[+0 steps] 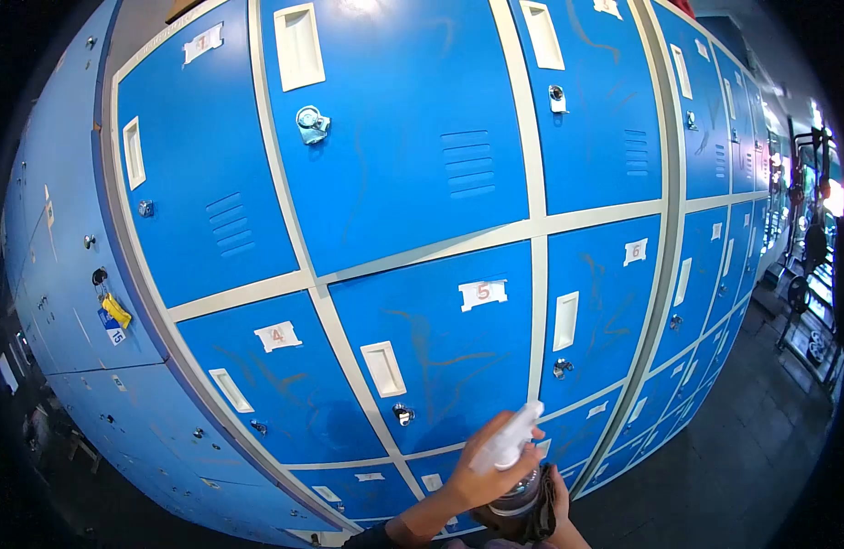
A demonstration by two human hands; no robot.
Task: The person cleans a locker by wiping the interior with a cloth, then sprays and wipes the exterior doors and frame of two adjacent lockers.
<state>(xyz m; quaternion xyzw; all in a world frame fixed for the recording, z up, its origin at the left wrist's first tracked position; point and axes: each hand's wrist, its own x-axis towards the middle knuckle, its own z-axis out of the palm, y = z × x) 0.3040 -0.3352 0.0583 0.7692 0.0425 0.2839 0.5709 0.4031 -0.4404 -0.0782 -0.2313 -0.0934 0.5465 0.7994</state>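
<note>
While facing blue numbered lockers point(413, 206), holding spray bottle point(508, 443) near lower right corner of door 5 point(440, 352)
Gripped at white trigger head by curled fingers of left hand point(481, 471); flanked lower down by right hand point(561, 512), set against dark brown cloth point(540, 514) beside bottle, partly hidden, with closure impossible to tell

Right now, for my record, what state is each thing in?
Spray bottle: tilted, gripped in left hand
Dark cloth: bunched in right hand
Blue doors: shut, some smeared
Number labels: stuck on, edges ragged
Locks: locked or not, cannot tell
Yellow tag: hanging below a lock
</note>
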